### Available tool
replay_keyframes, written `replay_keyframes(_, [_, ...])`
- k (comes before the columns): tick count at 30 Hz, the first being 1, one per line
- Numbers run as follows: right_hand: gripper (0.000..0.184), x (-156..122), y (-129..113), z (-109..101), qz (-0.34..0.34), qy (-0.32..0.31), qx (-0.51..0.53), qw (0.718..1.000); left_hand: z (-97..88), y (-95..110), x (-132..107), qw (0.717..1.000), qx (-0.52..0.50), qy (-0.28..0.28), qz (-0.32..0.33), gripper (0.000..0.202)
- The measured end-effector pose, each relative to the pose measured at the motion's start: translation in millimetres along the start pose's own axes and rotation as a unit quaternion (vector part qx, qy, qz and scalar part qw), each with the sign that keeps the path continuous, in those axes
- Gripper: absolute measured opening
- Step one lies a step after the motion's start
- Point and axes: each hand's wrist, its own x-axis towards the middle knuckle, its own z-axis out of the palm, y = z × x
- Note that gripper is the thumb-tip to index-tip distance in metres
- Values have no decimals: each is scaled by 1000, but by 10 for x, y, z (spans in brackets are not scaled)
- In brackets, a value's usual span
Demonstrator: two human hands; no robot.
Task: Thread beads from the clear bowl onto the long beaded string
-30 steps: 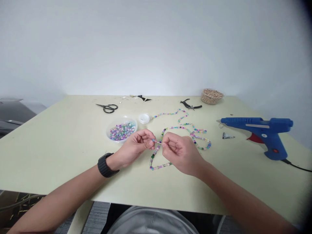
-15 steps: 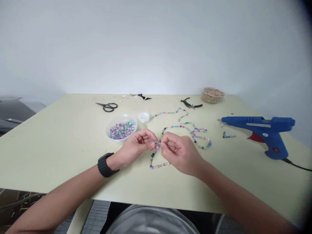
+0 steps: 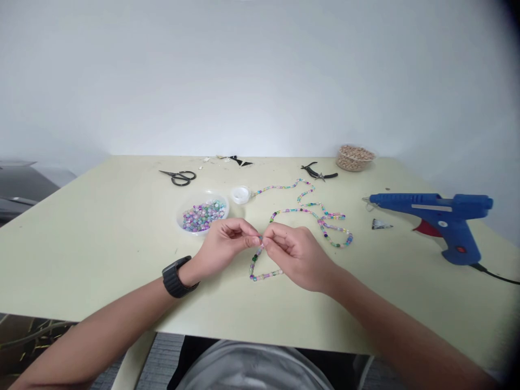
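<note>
At the table's middle, the fingertips of my left hand and my right hand meet. My left thumb and forefinger pinch a small bluish bead, mostly covered by the fingers. My right hand is closed in a pinch on a thin cord, whose end is hidden at the fingertips. Below and behind the hands, a long string of multicoloured beads winds over the table, running back to a small white round spool or container. Left of it sits a clear bowl of loose beads.
Dark scissors lie at the back left, black-handled pliers at the back right near a tub of beige pellets. A blue glue gun with its cable rests on the right, beside a small dark-and-white scrap. Black scraps lie behind.
My right hand has moved slightly left, so its fingertips now touch those of my left hand. The short stretch of cord seen between them earlier is now covered.
</note>
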Motion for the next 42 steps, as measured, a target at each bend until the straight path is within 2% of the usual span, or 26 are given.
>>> replay_keyframes(6, [25,22,23,-11,18,-27,-1,999,0,4,-20,989,120,30,82,16])
replay_keyframes(14, [24,20,16,-15,23,-58,-43,997,-2,13,-28,962,207,16,179,10])
replay_keyframes(18, [23,29,42,-20,22,-73,-58,995,-17,15,-36,929,281,-4,241,11])
replay_keyframes(22, [31,35,80,-22,10,-76,-87,993,-20,34,-44,889,347,-3,299,13])
replay_keyframes(26, [34,38,48,-91,-13,-81,-103,991,-11,47,-51,883,365,5,296,10])
replay_keyframes(29, [34,37,-7,-250,-35,-32,-124,991,-12,49,-51,887,371,11,273,9])
replay_keyframes(32, [36,35,-46,-464,-37,53,-142,988,-13,46,-46,891,371,1,260,11])
replay_keyframes(35, [38,34,-65,-634,-81,130,-121,981,-7,40,-42,895,368,-9,254,12])
replay_keyframes(37, [38,30,-75,-690,-111,169,-100,974,-3,33,-40,895,369,-11,248,12])
replay_keyframes(42, [40,13,-112,-692,-132,257,-44,956,-17,2,-30,892,375,-11,253,14])
